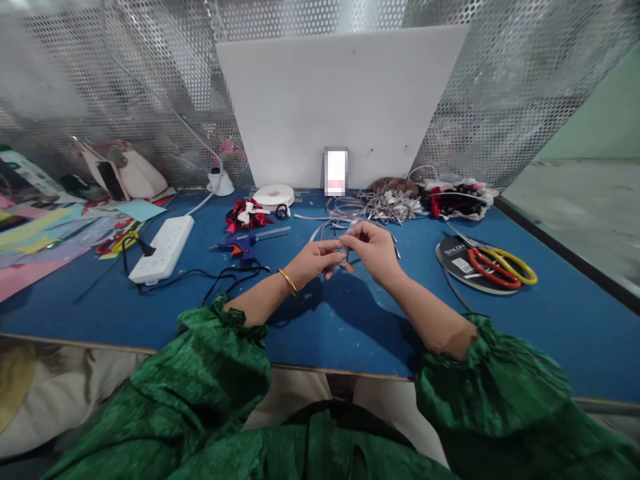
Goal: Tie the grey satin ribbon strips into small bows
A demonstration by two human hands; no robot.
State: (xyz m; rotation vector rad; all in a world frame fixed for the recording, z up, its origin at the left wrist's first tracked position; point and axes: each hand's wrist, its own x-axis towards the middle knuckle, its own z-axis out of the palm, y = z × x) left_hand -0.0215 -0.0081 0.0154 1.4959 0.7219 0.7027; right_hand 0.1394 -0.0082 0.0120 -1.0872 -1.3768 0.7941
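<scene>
My left hand (314, 260) and my right hand (375, 249) meet over the middle of the blue table, fingers pinched together. Between their fingertips is a piece of grey ribbon (345, 252), mostly hidden by the fingers. Loops of loose grey ribbon (345, 205) lie just behind the hands. To their right rests a pile of grey ribbon pieces (394, 205). A blue glue gun (243, 245) with a clear glue stick lies left of my left hand.
At right, scissors with red and yellow handles (493, 267) lie on a black ribbon spool (453, 259). Red, black and white bows (249, 215) sit beside a white roll (273, 195). A lit phone (336, 171) leans on the white board (330, 100). A power strip (164, 249) with cables is left.
</scene>
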